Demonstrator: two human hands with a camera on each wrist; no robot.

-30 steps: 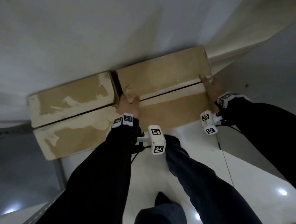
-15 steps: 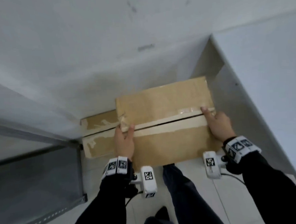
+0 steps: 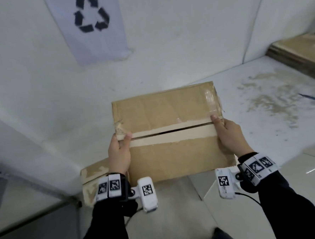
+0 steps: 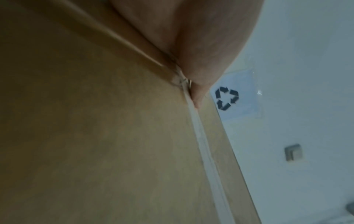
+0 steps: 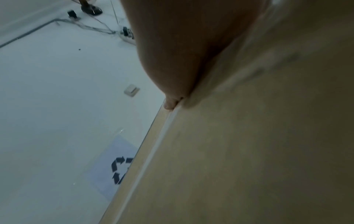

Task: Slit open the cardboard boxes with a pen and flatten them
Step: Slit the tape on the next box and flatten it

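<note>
White wall, recycling sign [image 3: 91, 18] above grips. Box [image 3: 170, 135] held in air between left hand [image 3: 119, 152] and right hand [image 3: 227, 135], each clamped on side edge. Seam partly split. Step: carrying box. Next: set on desk [image 3: 262, 94], flatten.

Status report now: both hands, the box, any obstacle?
Left hand and right hand grip cardboard box, lifted. Top seam open. No pen seen.
</note>
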